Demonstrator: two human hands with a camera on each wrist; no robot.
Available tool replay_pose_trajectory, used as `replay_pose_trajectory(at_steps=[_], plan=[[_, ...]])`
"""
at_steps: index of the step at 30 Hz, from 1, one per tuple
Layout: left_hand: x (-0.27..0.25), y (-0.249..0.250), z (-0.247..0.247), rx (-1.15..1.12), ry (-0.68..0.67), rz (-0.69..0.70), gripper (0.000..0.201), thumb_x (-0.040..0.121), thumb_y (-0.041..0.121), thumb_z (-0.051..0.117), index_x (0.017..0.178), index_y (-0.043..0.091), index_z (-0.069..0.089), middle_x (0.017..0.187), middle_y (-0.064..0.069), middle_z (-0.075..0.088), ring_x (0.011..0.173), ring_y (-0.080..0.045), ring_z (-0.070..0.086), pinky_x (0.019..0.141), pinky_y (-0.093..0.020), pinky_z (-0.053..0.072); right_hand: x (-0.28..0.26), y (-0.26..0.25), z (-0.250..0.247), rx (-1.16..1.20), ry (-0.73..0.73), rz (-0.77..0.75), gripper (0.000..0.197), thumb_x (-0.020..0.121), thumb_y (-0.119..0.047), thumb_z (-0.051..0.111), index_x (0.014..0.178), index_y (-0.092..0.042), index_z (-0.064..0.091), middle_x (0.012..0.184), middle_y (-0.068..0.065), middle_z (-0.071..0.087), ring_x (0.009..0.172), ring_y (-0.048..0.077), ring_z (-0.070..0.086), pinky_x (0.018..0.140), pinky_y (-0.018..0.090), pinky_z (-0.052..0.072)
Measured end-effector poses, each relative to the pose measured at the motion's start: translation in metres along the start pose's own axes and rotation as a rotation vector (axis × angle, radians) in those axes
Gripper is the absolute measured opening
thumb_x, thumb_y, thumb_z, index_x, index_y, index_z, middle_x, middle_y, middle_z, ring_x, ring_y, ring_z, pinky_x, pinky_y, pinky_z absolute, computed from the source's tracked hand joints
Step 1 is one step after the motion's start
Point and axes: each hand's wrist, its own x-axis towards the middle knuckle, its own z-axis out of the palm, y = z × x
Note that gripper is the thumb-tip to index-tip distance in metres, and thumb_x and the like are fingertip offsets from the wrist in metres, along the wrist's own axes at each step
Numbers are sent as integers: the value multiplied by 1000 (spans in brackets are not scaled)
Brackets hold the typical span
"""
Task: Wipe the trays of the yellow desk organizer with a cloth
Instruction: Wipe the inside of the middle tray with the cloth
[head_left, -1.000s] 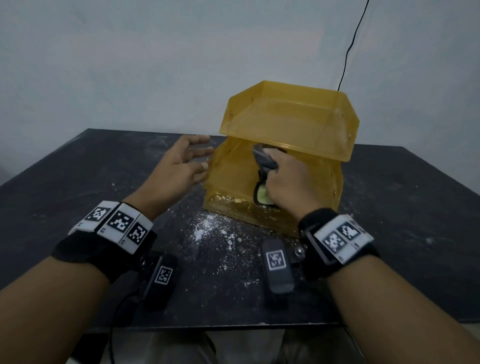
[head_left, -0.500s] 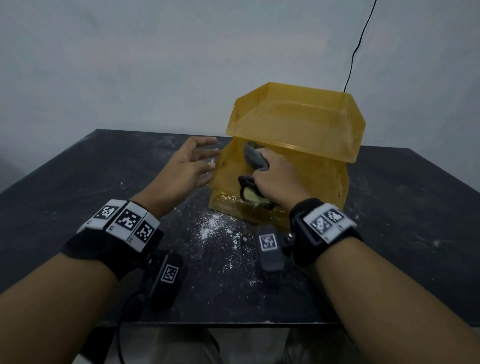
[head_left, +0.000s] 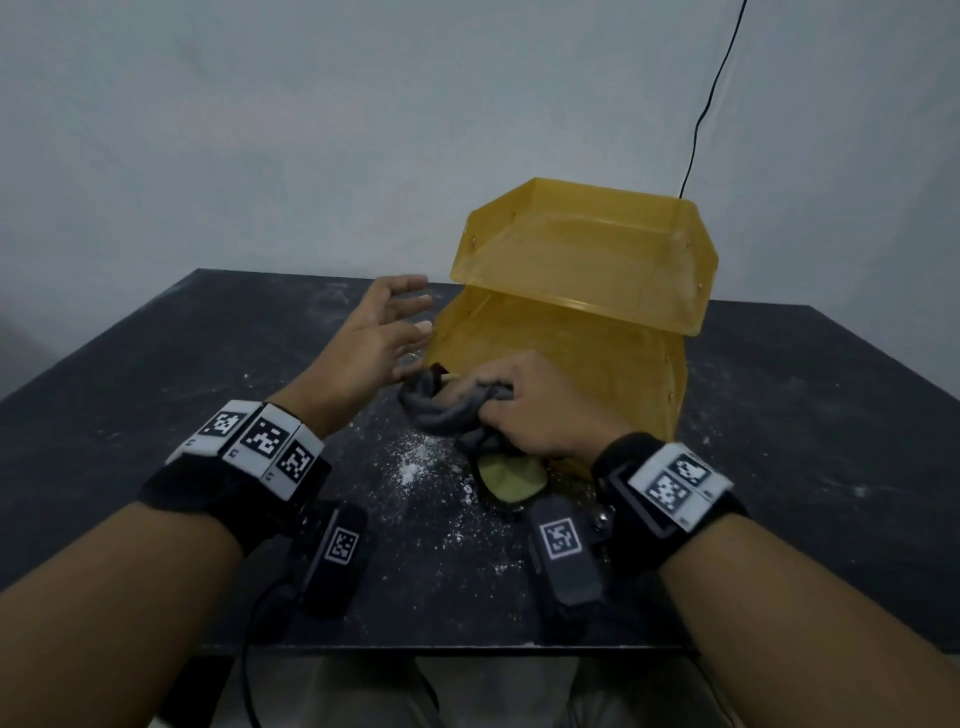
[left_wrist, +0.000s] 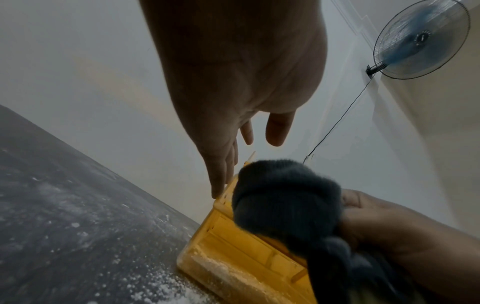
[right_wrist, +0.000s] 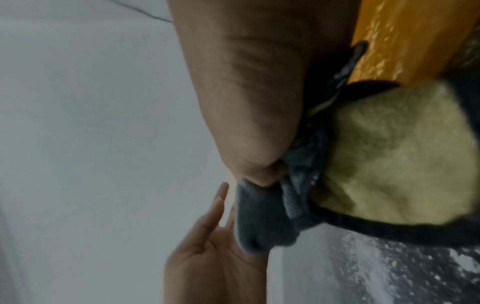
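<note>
The yellow desk organizer (head_left: 582, 291) stands on the black table (head_left: 156, 374) with two stacked trays; its lower tray's front lip (left_wrist: 233, 265) carries white powder. My right hand (head_left: 524, 410) grips a bunched grey cloth (head_left: 447, 410) with a yellow-green side (head_left: 511, 480), at the front left corner of the lower tray. The grey bundle (left_wrist: 283, 197) fills the left wrist view, and its yellow side (right_wrist: 389, 154) shows at the right wrist. My left hand (head_left: 389, 322) is open with fingers spread, its fingertips (left_wrist: 217, 191) against the organizer's left side wall.
White powder (head_left: 415, 467) is scattered over the table in front of the organizer. A black cable (head_left: 711, 93) runs down the wall behind it. A blue wall fan (left_wrist: 420, 39) shows in the left wrist view. The table's near edge (head_left: 467, 647) is close to me.
My right hand has drawn the cloth out from deep in the lower tray to its front left corner, over the lip. The left hand stays by the organizer's left side.
</note>
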Motion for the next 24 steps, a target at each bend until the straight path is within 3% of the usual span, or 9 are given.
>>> replay_pose_trajectory(at_steps=[3,5,6,8,13,17,19,21,24], plan=[[-5,-2,3,45,-6,25,42,99,12,51,137,29,43,143,4,47,127,-16,51,100,-42,46,-16,8,-8,135,344,118,42,93,7,53,100,-29,74,98,-8,71,84,8,70,67,24,59],[-7,-5,4,91,-12,44,44,99,16,53,138,30,42,145,4,44,128,-14,49,102,-40,46,-28,16,-16,-135,579,197,34,94,3,48,99,-25,67,101,-8,63,89,13,61,61,18,43],[-8,-6,5,108,-18,50,44,99,17,54,138,31,42,145,5,43,129,-15,48,100,-38,46,-34,21,-19,-278,626,236,26,93,2,47,92,-21,60,100,-3,59,89,19,56,60,24,36],[-7,-8,7,126,-23,57,45,99,18,54,139,32,41,147,6,41,130,-16,47,95,-35,45,-39,29,-21,-405,580,296,14,93,-5,45,87,-17,49,98,3,52,90,25,49,68,32,30],[-5,-8,14,135,-32,56,44,98,20,55,138,32,42,145,6,42,133,-17,45,95,-35,46,-25,18,-4,-339,316,229,15,96,-12,46,99,-17,60,98,-5,54,95,21,52,66,28,34],[-7,-5,16,124,-28,49,40,98,20,54,135,34,44,146,6,42,133,-16,45,99,-40,45,-13,-2,28,-478,186,22,35,88,-13,63,123,-17,60,129,2,59,115,25,54,81,30,39],[-9,-3,16,134,-22,37,40,99,22,54,135,34,44,147,6,41,133,-16,45,104,-44,41,-16,-6,27,-407,136,-59,34,84,-4,62,115,-17,67,118,4,66,105,27,59,73,29,35],[-11,-2,18,122,-16,30,40,99,21,53,137,31,44,147,5,41,129,-13,47,103,-41,42,-24,-6,16,-236,74,-91,40,81,4,58,106,-23,75,104,0,73,95,21,64,70,26,42],[-14,-1,23,124,-12,28,42,98,22,54,139,28,43,144,7,44,119,-3,50,89,-25,45,-40,-3,-2,-105,290,25,43,86,6,58,107,-27,74,102,-8,69,87,9,61,61,12,44]])
